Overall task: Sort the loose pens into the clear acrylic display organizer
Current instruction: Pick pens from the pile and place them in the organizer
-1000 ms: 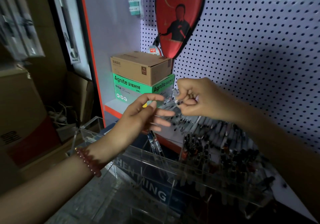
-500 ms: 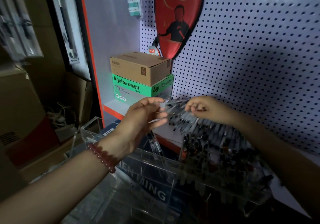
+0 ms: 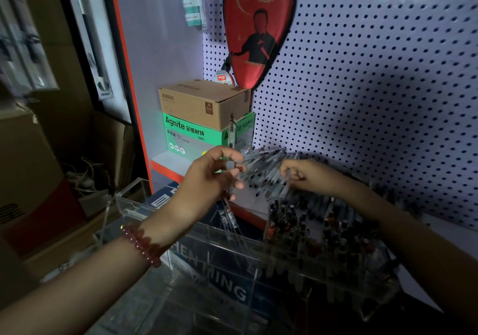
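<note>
My left hand (image 3: pixel 214 179) pinches a clear pen (image 3: pixel 231 134) that stands nearly upright above its fingers. Just to its right, my right hand (image 3: pixel 301 175) closes on pens in the loose pile (image 3: pixel 266 165) lying on the shelf against the pegboard. The clear acrylic organizer (image 3: pixel 258 257) stands below both hands. Its right compartments hold several dark-capped pens (image 3: pixel 292 220), and a few pens (image 3: pixel 230 215) lean in a compartment under my left hand.
A brown carton (image 3: pixel 204 105) sits on a green Agnite box (image 3: pixel 191 135) at the shelf's back left. A red racket cover (image 3: pixel 258 24) hangs on the pegboard (image 3: pixel 375 88). Cardboard boxes (image 3: pixel 31 169) and cables fill the left side.
My right hand dropped from chest height down onto the loose pile. My left hand now holds one pen upright; before, its fingers were spread near the right hand.
</note>
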Demonstrator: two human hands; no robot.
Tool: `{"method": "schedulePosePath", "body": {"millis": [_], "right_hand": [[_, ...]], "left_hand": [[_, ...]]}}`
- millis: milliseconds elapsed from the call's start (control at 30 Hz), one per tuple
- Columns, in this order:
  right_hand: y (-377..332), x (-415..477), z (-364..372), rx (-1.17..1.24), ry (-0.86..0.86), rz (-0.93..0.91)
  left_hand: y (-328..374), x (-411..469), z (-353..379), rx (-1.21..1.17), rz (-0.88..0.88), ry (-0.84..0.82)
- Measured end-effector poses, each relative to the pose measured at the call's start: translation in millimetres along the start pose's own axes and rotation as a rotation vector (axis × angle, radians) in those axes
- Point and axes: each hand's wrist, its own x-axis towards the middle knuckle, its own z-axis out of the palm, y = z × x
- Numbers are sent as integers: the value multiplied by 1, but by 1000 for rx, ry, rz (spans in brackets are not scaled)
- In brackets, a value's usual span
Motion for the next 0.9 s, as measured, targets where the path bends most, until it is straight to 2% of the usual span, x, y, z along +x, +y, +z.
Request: {"method": "schedulePosePath", "body": {"millis": [200, 367, 567, 700, 800, 900], "right_hand": [[-29, -5, -37, 12, 244, -114], [-85, -14, -73, -98, 391, -235], [-138, -24, -65, -102, 375, -510], [-151, -20, -49, -219, 337, -614], [-152, -18, -38, -163, 315, -586], [-152, -20, -37, 205, 226, -410]], "left_hand": [[-3, -2, -3, -9, -19, 17], [-1, -3, -6, -25, -58, 32], [4, -4, -3, -61, -58, 107], [6, -6, -4, -184, -65, 92], [4, -7, -8, -239, -67, 91], [5, -6, -10, -226, 1, 119]]}}
